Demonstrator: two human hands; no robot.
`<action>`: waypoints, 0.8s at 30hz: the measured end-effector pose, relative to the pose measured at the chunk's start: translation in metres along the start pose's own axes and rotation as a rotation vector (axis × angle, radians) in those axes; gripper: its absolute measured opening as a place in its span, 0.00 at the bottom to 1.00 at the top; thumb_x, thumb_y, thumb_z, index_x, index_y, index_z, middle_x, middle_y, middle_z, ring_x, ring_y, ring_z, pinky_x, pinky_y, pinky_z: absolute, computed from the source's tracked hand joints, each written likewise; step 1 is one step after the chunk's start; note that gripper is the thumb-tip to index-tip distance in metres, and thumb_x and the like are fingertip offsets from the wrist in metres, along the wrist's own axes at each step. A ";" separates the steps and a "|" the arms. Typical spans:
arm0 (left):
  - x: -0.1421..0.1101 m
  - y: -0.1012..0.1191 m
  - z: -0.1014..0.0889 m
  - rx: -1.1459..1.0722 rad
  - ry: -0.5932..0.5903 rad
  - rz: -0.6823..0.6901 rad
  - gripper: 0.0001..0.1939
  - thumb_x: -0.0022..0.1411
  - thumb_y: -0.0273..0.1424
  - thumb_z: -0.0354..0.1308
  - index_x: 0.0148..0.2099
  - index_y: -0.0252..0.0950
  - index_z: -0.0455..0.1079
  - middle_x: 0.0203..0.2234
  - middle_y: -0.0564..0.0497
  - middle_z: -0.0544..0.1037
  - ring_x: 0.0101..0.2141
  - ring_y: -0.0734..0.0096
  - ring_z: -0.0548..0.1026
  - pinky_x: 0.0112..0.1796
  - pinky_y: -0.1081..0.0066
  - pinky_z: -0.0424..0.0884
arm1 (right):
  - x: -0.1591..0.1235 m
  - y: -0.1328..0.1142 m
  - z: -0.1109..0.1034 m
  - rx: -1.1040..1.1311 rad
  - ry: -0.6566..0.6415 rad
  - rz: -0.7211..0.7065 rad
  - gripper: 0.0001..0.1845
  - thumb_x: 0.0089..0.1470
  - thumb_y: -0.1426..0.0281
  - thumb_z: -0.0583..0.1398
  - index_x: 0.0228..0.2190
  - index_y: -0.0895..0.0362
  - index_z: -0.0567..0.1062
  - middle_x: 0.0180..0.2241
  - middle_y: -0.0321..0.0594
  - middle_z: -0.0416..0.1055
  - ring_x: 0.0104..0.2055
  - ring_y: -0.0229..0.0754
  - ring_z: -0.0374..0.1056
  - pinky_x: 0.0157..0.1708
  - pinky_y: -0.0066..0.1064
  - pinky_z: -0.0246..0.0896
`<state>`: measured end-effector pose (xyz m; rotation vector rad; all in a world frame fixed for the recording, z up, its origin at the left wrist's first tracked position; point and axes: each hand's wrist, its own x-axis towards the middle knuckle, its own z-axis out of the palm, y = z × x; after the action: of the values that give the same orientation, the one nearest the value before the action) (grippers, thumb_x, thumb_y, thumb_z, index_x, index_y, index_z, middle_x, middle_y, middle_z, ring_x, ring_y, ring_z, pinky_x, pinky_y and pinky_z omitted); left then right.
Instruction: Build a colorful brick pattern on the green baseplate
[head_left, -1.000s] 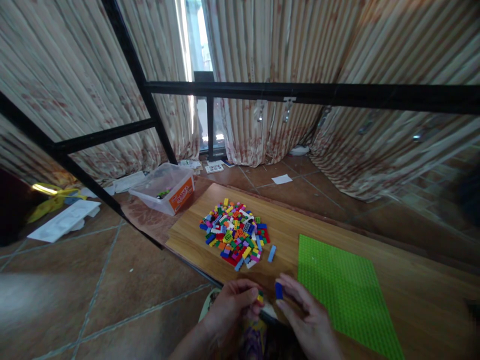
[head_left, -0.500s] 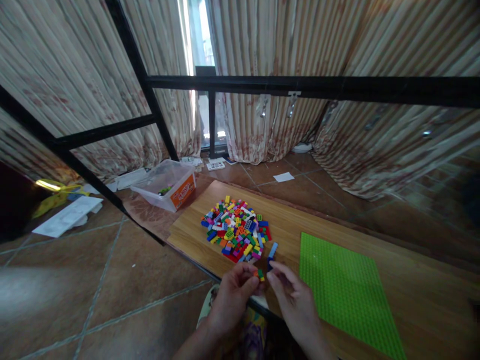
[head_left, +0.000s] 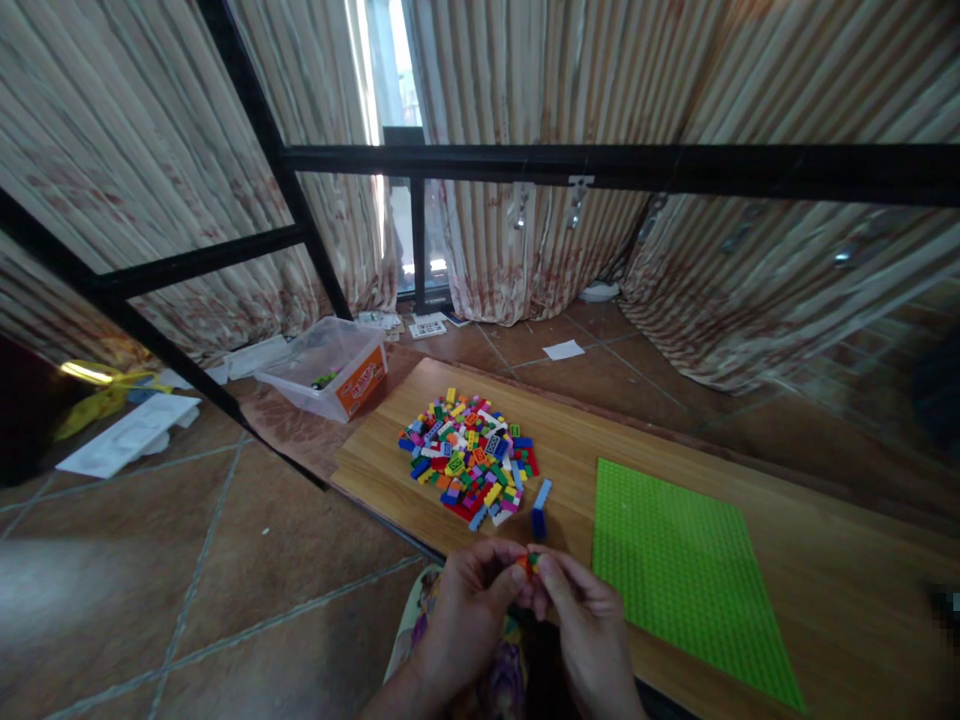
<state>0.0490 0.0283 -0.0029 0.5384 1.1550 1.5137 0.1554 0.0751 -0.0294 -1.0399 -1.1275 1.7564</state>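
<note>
Close together at the table's near edge, my two hands pinch a small cluster of toy building bricks [head_left: 529, 563], with orange-red and green showing. My left hand [head_left: 476, 605] grips its left side, and my right hand [head_left: 589, 610] closes on the right side between thumb and fingers. Fingertips hide much of the cluster. Just beyond them, a dark blue brick [head_left: 538, 524] lies on the table, with a light blue brick [head_left: 543, 494] behind it. A heap of mixed coloured bricks [head_left: 472, 455] spreads further away to the left.
A green studded baseplate [head_left: 682, 570] lies on the wooden table [head_left: 570, 430] at the right. A clear plastic bin [head_left: 322, 365] with an orange label stands beyond the table's left end. Black metal bars [head_left: 525, 160] cross in front of the curtains.
My right hand has left the dark blue brick and moved to the left, where its fingers now close on the small brick cluster in my left hand. The dark blue brick stays on the table.
</note>
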 end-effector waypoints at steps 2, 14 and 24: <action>0.002 -0.003 -0.003 0.000 0.010 0.006 0.10 0.56 0.35 0.63 0.36 0.33 0.73 0.21 0.53 0.73 0.23 0.73 0.71 0.29 0.73 0.68 | 0.001 -0.001 0.000 0.005 0.015 0.002 0.16 0.48 0.56 0.65 0.33 0.55 0.81 0.17 0.33 0.69 0.21 0.36 0.64 0.23 0.28 0.64; 0.028 -0.020 -0.031 0.997 0.169 0.449 0.19 0.59 0.19 0.51 0.49 0.41 0.71 0.41 0.50 0.75 0.41 0.68 0.74 0.45 0.67 0.71 | 0.037 0.005 -0.009 -1.085 0.017 -0.458 0.16 0.58 0.67 0.54 0.43 0.56 0.77 0.42 0.46 0.76 0.39 0.45 0.74 0.40 0.37 0.69; 0.025 -0.029 -0.036 0.915 0.209 0.453 0.20 0.59 0.20 0.53 0.53 0.38 0.66 0.43 0.47 0.74 0.43 0.66 0.75 0.45 0.66 0.73 | 0.049 -0.001 -0.006 -1.060 0.092 -0.521 0.17 0.60 0.64 0.51 0.41 0.55 0.77 0.40 0.42 0.78 0.39 0.43 0.75 0.39 0.33 0.67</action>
<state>0.0253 0.0358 -0.0493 1.3465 1.9897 1.3572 0.1441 0.1217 -0.0408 -1.2086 -2.1064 0.6277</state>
